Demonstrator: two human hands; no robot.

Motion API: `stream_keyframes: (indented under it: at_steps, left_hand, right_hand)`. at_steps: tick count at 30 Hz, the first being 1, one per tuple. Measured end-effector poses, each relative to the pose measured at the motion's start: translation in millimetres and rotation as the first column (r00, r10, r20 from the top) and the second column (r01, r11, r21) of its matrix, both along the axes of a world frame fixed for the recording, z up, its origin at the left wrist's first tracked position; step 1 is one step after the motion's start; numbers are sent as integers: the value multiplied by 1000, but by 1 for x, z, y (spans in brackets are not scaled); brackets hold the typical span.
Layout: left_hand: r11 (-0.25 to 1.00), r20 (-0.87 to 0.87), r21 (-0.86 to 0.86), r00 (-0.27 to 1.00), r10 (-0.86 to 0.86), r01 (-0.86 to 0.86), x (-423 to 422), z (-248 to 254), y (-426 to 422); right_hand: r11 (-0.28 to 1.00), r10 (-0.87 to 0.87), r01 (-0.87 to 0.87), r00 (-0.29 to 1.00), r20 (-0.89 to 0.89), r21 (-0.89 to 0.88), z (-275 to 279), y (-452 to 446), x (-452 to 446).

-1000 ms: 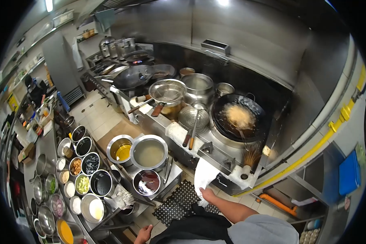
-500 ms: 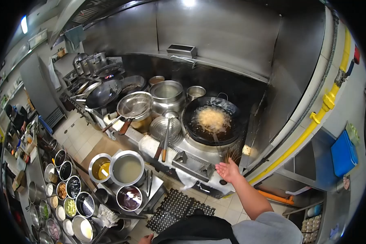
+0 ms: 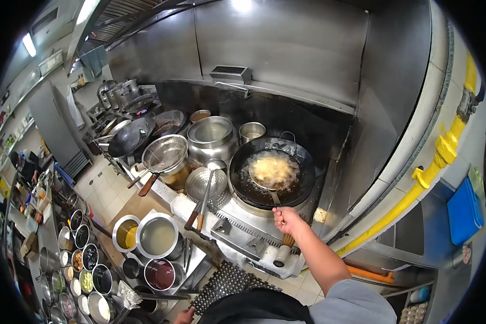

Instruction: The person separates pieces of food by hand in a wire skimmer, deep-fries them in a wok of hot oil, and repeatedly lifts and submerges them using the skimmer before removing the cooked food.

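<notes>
My right hand (image 3: pixel 287 220) is closed round the handle of a strainer (image 3: pixel 275 198), whose far end lies in the black wok (image 3: pixel 237 181). Pale golden food (image 3: pixel 272 169) bubbles there in dark oil. A bamboo brush (image 3: pixel 284 245) stands just below that hand at the stove's front edge. Low in the view is my left hand (image 3: pixel 185 315), near the side of the black apron; only part of it shows and its fingers are hard to make out.
Left of the wok are a perforated ladle (image 3: pixel 206 183), a large pot (image 3: pixel 210 133) and a sieve over a pot (image 3: pixel 165 154). Pots of liquid (image 3: pixel 159 235) and several ingredient containers (image 3: pixel 102 278) fill the lower left. A yellow pipe (image 3: pixel 443 151) runs along the right wall.
My right hand has let go of the white cloth, reached up open towards the stove, and closed on the strainer handle. The view has shifted right.
</notes>
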State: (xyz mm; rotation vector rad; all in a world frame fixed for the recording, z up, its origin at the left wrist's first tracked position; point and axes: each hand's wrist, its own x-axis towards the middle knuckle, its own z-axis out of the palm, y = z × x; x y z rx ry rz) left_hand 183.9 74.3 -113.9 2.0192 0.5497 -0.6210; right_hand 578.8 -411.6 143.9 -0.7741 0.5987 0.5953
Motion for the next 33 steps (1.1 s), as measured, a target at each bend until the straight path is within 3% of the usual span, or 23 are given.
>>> stream_keyframes:
  at_steps: [5, 7, 12, 16, 18, 20, 27, 30, 33]
  left_hand:
    - [1000, -163, 12, 987, 5, -3, 12, -3, -18]
    - [1000, -183, 9, 983, 12, -11, 24, -1, -15]
    - [1000, -184, 1, 983, -13, 13, 58, -5, 4]
    - [999, -187, -5, 981, -49, 49, 96, -7, 25]
    - [998, -189, -9, 980, -65, 65, 114, -9, 37]
    - [997, -188, -18, 979, -83, 81, 134, -12, 43]
    - [994, -166, -38, 980, -112, 107, 152, -23, 67]
    - [983, -136, -59, 974, -183, 176, 154, -33, 79]
    - [917, -31, -125, 923, -384, 378, 156, -53, 93]
  right_hand:
    - [994, -18, 31, 992, 126, -101, -31, -2, 3]
    - [986, 9, 12, 992, 126, -168, -10, 12, -1]
    - [989, -41, 58, 991, 125, -136, -12, 3, 10]
    - [974, -51, 75, 992, 115, -212, 3, 11, 3]
    - [994, -41, 53, 991, 128, -93, -21, -5, 9]
    - [976, -29, 58, 990, 140, -208, 1, 15, -9]
    - [961, -85, 118, 987, 136, -250, -6, 18, -17]
    - [967, -84, 112, 988, 128, -228, 0, 21, -12]
    - [977, -96, 115, 989, 115, -178, -2, 27, -3]
